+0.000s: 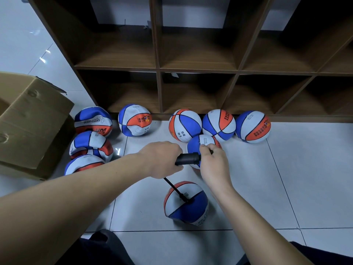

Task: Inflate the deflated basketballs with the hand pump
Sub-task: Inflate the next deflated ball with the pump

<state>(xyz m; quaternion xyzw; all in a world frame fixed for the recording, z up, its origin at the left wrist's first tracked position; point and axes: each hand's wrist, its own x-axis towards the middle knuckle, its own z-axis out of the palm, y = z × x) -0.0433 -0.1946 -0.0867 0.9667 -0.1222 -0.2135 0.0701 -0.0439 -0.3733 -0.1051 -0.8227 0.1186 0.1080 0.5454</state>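
Pumping, head view: left hand (162, 159) wraps the hand pump (188, 158) barrel, right hand (213, 161) grips its handle end. Hose (173, 188) enters basketball (186, 203) on the floor, between the arms. Risk: jerky strokes could yank the needle out.

Bright, even light; wide-angle edge distortion.
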